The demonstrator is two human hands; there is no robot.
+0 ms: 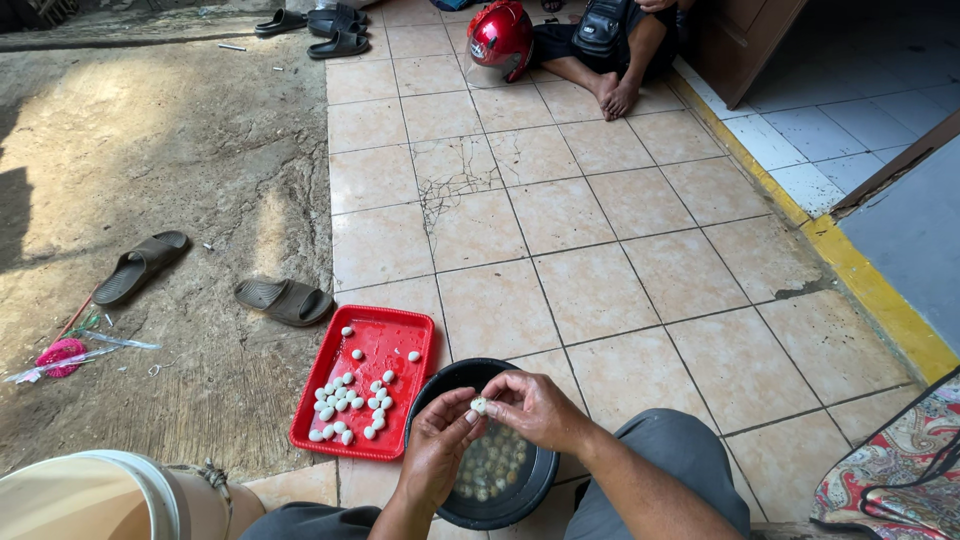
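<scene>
A small white peeled piece (479, 405) is pinched between left hand (437, 447) and right hand (536, 406), above a black round bowl (447, 384) on beige cracked floor tiles (560, 230), beside a red plastic tray (384, 335).

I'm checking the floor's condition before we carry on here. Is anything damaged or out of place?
Yes. One floor tile beyond the red tray has spidery cracks. The two brown sandals lie apart on the bare concrete, pointing different ways. Nothing looks spilled around the black bowl.
</scene>
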